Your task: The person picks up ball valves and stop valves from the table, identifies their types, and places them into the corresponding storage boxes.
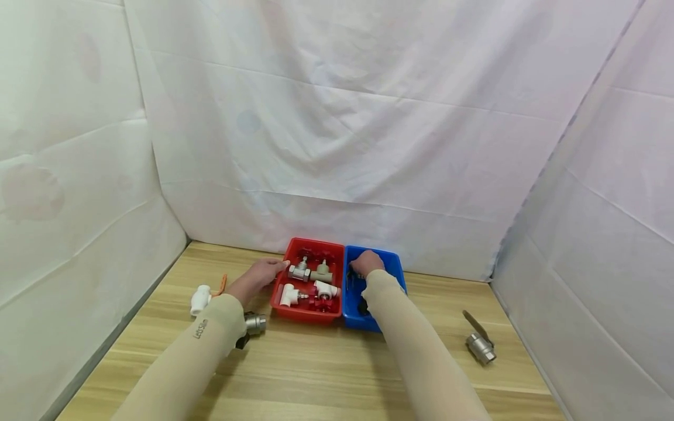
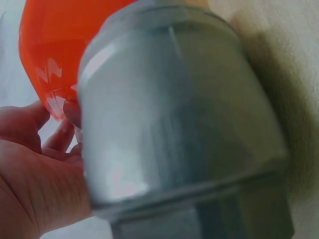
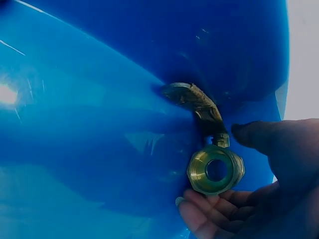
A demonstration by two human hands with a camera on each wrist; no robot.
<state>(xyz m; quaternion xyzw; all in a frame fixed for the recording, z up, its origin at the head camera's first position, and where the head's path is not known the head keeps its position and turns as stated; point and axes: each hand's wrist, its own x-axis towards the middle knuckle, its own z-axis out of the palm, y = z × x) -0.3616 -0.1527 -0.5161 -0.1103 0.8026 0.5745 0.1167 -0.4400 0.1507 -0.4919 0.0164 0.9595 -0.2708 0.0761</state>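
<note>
Left hand (image 1: pixel 260 275), pinching red bin (image 1: pixel 310 316), best steady; right hand (image 1: pixel 370 263), cupping brass valve (image 3: pixel 200 174), lever (image 3: pixel 200 103) best held off blue bin (image 1: pixel 362 323) wall.

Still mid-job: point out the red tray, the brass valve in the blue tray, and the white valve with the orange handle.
Red tray (image 1: pixel 305 315): head view, on its front wall.
Brass valve (image 3: pixel 199 170): right wrist view, on the rim of its open end.
White valve (image 1: pixel 199 300): head view, on its white body.
</note>
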